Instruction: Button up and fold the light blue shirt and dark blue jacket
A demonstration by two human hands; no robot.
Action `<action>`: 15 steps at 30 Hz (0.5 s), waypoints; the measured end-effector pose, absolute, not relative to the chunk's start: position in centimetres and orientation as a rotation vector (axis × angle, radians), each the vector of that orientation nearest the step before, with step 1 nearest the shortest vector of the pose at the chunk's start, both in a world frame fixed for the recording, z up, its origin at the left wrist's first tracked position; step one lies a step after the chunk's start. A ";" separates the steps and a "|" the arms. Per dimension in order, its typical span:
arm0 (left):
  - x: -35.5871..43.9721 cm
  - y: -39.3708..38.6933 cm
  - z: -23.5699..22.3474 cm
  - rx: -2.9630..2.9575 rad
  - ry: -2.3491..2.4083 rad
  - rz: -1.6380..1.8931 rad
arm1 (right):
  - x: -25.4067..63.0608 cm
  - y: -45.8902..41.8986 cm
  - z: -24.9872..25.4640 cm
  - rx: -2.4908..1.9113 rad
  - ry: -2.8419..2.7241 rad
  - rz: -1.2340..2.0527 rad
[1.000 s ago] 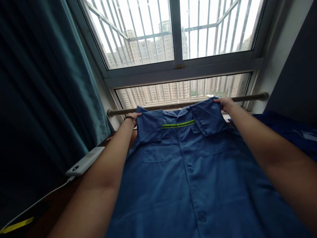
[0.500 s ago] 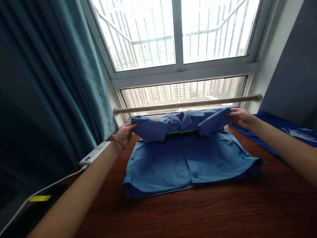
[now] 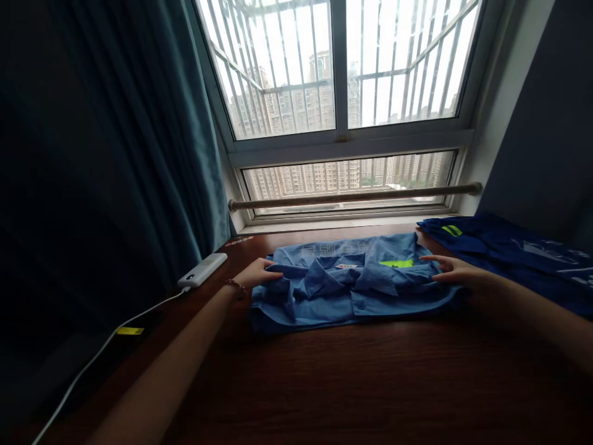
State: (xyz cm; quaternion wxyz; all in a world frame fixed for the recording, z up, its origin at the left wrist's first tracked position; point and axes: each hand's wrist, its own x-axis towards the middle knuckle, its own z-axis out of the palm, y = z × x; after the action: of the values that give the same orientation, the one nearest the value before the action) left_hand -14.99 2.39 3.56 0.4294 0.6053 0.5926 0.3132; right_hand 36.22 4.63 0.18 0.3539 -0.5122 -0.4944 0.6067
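Observation:
A light blue work shirt [image 3: 352,287] with a lime-green stripe lies folded on the dark wooden table [image 3: 370,383], its collar on top. My left hand [image 3: 260,272] rests at the shirt's left edge, fingers curled loosely against the cloth. At the right edge, my right hand [image 3: 448,269] lies with fingers stretched flat on the fabric. A beaded bracelet circles my left wrist.
A darker blue garment [image 3: 509,250] lies at the table's right. A white power bank [image 3: 202,270] with a white cable sits at the left by the teal curtain [image 3: 115,161]. A metal rail [image 3: 352,196] runs under the barred window behind the table.
Both hands brought the shirt's upper half forward and down over its lower half. The shirt now lies folded flat and the hands have loosened at its sides.

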 end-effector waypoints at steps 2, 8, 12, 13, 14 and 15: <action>-14.7 2.1 3.7 1.502 1.442 0.845 | 36.0 4.7 0.5 -1.308 -1.268 1.493; -14.0 -1.8 3.1 1.347 1.262 1.220 | 38.3 5.8 1.3 -1.102 -1.266 1.414; -14.7 -5.9 0.8 1.493 1.417 0.980 | 40.4 4.0 0.5 -1.215 -1.340 1.482; -15.0 -6.8 0.2 1.583 1.462 0.905 | 40.7 3.3 0.0 -1.252 -1.370 1.525; -15.3 -7.5 -0.2 1.686 1.496 0.841 | 40.8 2.6 -0.5 -1.289 -1.397 1.552; -15.5 -8.2 -0.5 1.793 1.515 0.789 | 40.9 1.9 -1.0 -1.321 -1.417 1.550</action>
State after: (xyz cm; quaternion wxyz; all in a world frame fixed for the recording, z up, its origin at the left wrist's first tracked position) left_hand -15.53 -8.15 -0.45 0.3262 0.6844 0.5784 0.3010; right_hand 40.89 1.91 -1.02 0.3242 -0.5038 -0.5402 0.5910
